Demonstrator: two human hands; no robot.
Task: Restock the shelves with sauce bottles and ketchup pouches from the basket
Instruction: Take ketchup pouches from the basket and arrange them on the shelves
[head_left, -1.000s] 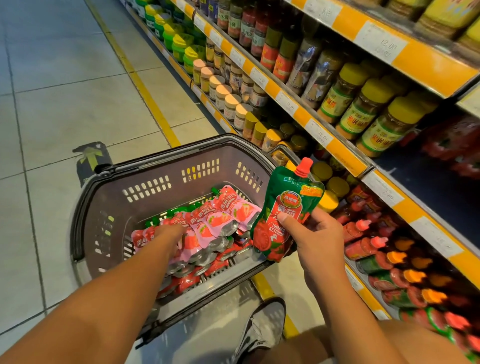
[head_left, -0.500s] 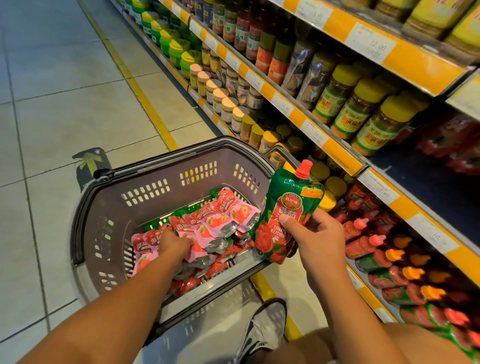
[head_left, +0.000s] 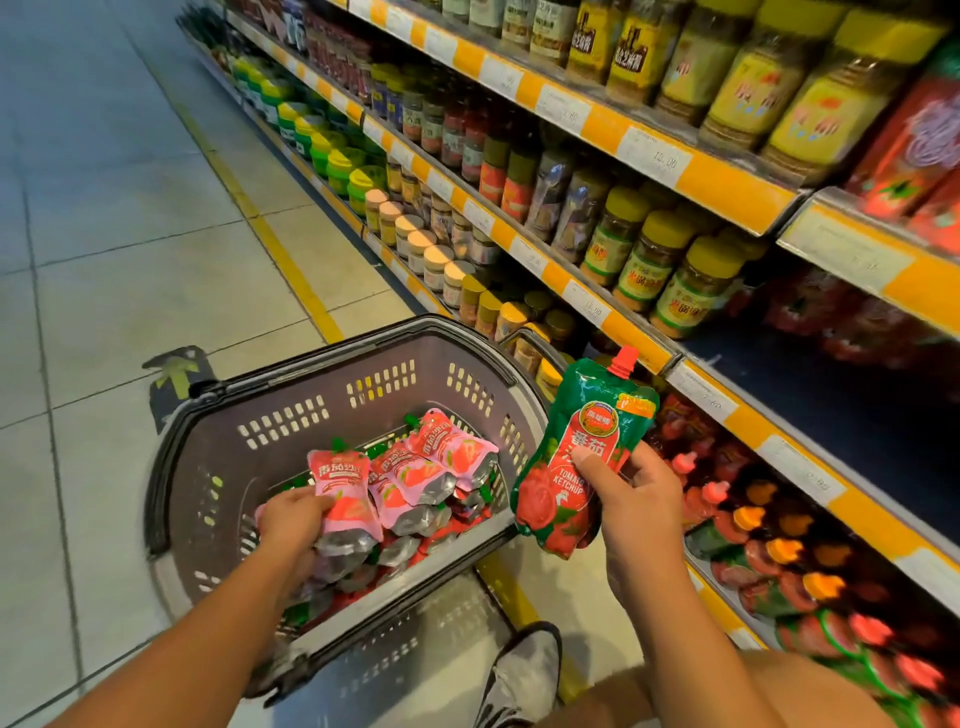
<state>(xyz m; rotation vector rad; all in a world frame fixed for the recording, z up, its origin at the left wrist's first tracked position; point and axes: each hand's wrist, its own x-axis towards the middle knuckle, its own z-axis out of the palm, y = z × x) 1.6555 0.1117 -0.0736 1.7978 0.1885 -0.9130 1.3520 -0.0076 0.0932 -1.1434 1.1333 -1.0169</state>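
My left hand (head_left: 296, 519) grips a pink ketchup pouch (head_left: 345, 491) inside the grey plastic basket (head_left: 332, 410), just above the heap. My right hand (head_left: 631, 499) clasps a green-and-red spouted ketchup pouch (head_left: 576, 457) past the basket's right rim, near the orange-edged shelf (head_left: 639, 343). Open tiled floor (head_left: 130, 260) lies left.

pouches (head_left: 415, 483) in basket (head_left: 332, 384), shelves (head_left: 639, 353) right of basket

A second ago the left hand (head_left: 291, 519) lay flat on the heap in the basket (head_left: 332, 379); it then closed around a pink pouch (head_left: 345, 488) and lifted its top clear of the others. The view also tipped up, showing a higher shelf (head_left: 675, 171) of jars.
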